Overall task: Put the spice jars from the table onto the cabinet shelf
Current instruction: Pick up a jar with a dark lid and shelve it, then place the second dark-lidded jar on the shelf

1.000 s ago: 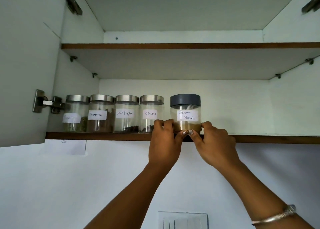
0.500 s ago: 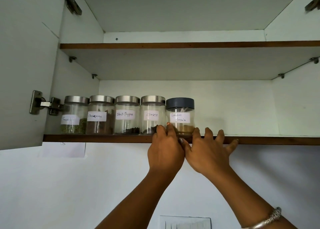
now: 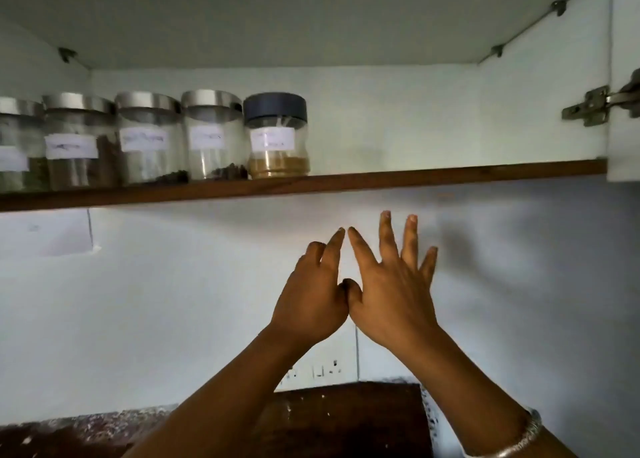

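1. Row of five spice jars (image 3: 150, 146) is seen on the cabinet shelf (image 3: 433, 176), set close to its front edge and toward its left end; the leftmost is cut off by the picture's border.
2. Four of them are capped with steel lids, and each is placed just beside or touching its neighbour.
3. At the right end of the row, the dark-lidded jar (image 3: 276, 135) is stood upright, with brown powder settled in its bottom part.
4. White labels are stuck to all five, but the writing is too blurred to be read.
5. Below the front edge of the shelf, the left hand (image 3: 311, 298) is raised with its fingers loosely bent; nothing is gripped in it.
6. The right hand (image 3: 391, 295) is held beside it with fingers straight and spread, and nothing is held; the two hands are touching at the thumbs.
7. Both hands are kept apart from the jars and the shelf.
8. A metal bangle (image 3: 512, 443) is worn on the right wrist.
9. A door hinge (image 3: 588, 106) is fixed at the right end of the cabinet, and a wall socket (image 3: 322, 369) is partly hidden behind the forearms.
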{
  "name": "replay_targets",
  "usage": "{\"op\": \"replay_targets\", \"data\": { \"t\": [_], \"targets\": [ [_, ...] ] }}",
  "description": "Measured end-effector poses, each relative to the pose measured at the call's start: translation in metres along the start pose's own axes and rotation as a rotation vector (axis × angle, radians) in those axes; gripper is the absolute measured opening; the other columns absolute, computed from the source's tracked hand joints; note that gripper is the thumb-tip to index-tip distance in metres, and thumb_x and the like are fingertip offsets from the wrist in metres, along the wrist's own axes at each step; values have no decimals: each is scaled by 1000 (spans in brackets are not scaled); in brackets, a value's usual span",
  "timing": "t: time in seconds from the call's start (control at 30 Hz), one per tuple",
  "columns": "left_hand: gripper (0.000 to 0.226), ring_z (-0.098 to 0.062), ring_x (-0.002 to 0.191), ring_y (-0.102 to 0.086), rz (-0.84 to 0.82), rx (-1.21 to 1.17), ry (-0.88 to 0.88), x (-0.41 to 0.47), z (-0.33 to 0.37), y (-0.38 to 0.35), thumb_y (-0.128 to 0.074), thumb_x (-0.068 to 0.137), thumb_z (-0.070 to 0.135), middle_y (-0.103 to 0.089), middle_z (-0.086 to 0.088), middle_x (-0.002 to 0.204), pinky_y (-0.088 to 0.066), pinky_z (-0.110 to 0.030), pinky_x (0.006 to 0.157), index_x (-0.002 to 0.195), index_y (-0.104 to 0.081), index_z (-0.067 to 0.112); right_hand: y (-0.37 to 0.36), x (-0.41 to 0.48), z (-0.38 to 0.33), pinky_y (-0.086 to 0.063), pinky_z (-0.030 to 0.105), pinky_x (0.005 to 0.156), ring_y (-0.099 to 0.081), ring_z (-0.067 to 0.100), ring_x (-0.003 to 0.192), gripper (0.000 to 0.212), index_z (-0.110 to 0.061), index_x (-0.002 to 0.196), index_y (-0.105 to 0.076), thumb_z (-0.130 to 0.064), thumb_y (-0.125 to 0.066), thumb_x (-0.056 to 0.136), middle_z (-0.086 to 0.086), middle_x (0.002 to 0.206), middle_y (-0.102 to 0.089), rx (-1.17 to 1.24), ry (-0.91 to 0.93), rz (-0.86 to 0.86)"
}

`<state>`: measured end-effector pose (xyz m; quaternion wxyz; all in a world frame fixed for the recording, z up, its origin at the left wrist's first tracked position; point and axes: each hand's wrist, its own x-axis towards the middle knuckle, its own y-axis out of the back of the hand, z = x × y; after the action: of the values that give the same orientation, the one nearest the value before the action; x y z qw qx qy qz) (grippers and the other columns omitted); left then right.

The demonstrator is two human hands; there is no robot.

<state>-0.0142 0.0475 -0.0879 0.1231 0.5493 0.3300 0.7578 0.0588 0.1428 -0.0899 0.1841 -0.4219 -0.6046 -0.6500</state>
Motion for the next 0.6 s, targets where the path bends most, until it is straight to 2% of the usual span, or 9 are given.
{"op": "replay_targets", "data": {
  "t": [0.03, 0.1, 0.3, 0.43, 0.5, 0.6],
  "targets": [
    [73, -20, 120, -47, -67, -17, 7, -8, 6, -18, -53, 91, 16, -40, -5, 136, -45, -31, 95, 150, -11, 23, -6, -14, 15, 5, 64, 109, 29, 38, 138, 71, -36, 149, -8, -45, -47, 90, 11, 157, 17, 18, -18, -90],
    [76, -23, 125, -43, -203, -47, 20, -24, 16, -56, -55, 89, 13, -37, -6, 140, -41, -31, 100, 150, -10, 22, -18, -41, 42, 5, 64, 110, 32, 37, 138, 70, -34, 149, -6, -45, -45, 91, 9, 156, 21, 39, -78, -238],
    [85, -29, 138, -26, -651, -155, 52, -85, 64, -189, -60, 84, 27, -26, -9, 149, -30, -45, 112, 150, -7, 23, -76, -146, 149, 2, 65, 111, 28, 38, 139, 80, -29, 149, 2, -50, -47, 90, 11, 157, 18, 8, -317, -712],
    [94, -34, 140, -22, -881, -199, 70, -128, 93, -274, -66, 81, 40, -18, -11, 154, -28, -46, 112, 150, -4, 22, -108, -213, 218, -3, 63, 111, 19, 38, 142, 87, -28, 150, 3, -57, -49, 87, 10, 158, 11, -8, -448, -1050],
    [97, -34, 139, -25, -974, -220, 96, -144, 106, -313, -69, 80, 40, -19, -12, 152, -29, -43, 112, 150, -6, 17, -121, -241, 249, -3, 64, 112, 16, 38, 143, 87, -27, 150, 3, -54, -51, 87, 10, 159, 9, 37, -521, -1115],
    [96, -31, 138, -29, -987, -255, 138, -158, 119, -362, -71, 78, 37, -23, -12, 151, -31, -34, 108, 149, -10, 17, -144, -273, 292, -7, 66, 111, 12, 42, 143, 90, -25, 150, 5, -52, -53, 86, 13, 158, 6, 86, -567, -1082]
  ]
}}
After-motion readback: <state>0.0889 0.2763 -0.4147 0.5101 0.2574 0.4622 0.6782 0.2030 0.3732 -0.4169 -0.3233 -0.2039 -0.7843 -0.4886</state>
